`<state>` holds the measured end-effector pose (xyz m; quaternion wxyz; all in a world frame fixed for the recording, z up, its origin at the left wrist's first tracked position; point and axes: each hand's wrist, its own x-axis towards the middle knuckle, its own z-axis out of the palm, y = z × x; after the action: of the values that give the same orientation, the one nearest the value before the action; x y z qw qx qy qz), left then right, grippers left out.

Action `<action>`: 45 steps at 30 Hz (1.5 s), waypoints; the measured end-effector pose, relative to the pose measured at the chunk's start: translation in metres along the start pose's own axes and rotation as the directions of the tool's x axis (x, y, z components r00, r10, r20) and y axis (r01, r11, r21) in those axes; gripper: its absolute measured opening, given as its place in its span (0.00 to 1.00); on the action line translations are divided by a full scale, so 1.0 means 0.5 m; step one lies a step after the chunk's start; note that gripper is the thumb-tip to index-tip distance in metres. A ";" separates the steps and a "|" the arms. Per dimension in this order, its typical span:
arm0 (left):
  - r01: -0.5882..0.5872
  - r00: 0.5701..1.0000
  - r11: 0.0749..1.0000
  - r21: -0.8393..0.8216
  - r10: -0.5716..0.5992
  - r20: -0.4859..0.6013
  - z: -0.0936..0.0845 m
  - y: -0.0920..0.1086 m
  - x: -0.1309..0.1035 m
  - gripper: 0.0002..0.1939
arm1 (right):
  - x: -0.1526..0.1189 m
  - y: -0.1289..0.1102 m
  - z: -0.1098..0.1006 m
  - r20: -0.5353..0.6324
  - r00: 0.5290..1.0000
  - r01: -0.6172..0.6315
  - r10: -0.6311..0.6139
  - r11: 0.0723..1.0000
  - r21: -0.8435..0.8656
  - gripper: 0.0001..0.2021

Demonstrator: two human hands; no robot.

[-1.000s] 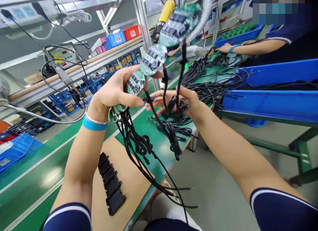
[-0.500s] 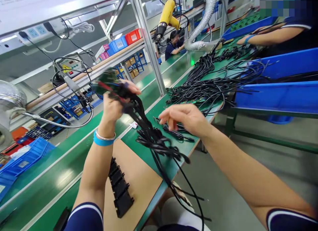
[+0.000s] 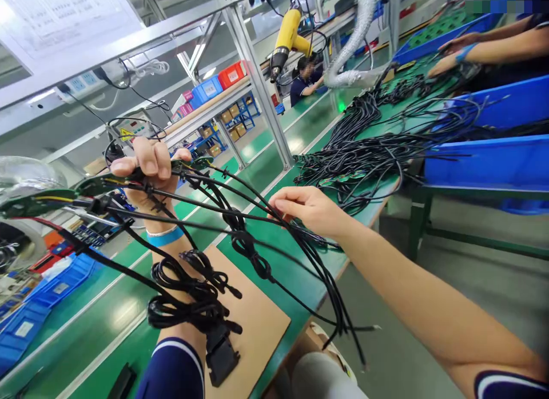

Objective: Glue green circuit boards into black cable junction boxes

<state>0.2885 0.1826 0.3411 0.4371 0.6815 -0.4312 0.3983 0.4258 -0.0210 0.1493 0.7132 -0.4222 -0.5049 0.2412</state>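
Note:
My left hand [image 3: 150, 173] is raised and closed around a strip of green circuit boards [image 3: 96, 184]. Black cables [image 3: 253, 239] hang from the boards; some are tied in coiled bundles [image 3: 189, 284] that dangle in front of my left forearm. Several longer cables run right to my right hand [image 3: 309, 210], whose fingers are curled and pinched at them, then droop past the bench edge. Below, a black plastic housing [image 3: 221, 359] lies on a brown board [image 3: 257, 324], partly covered by the coils.
A heap of black cables [image 3: 355, 153] covers the green bench [image 3: 300, 290] ahead, beside blue bins [image 3: 489, 164]. A yellow heat gun [image 3: 287, 39] hangs above near a metal post [image 3: 266, 84]. A co-worker's hands [image 3: 450, 56] are at the far right; another person [image 3: 304, 82] sits farther back.
My left hand has turned and moved left, spreading the boards into a strip. The cables now fan out toward my right hand, which was apart from them before.

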 end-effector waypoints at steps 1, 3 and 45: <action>0.008 1.000 1.000 0.007 -0.008 0.008 0.000 -0.001 -0.006 0.02 | -0.005 -0.004 0.000 0.025 0.999 -0.022 0.021 0.999 0.030 0.20; 0.012 0.999 1.000 0.012 -0.012 0.040 0.004 -0.006 -0.015 0.05 | -0.012 -0.006 0.007 0.116 0.990 -0.092 0.080 0.991 0.098 0.24; 0.141 0.976 0.913 0.382 -0.064 -0.208 0.040 0.024 -0.182 0.08 | 0.014 0.022 0.104 0.183 0.962 -0.129 0.201 0.930 -0.343 0.08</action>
<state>0.2525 0.1825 0.2545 0.3506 0.7358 -0.2616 0.5170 0.3813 0.0088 0.1503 0.5510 -0.5477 -0.5746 0.2575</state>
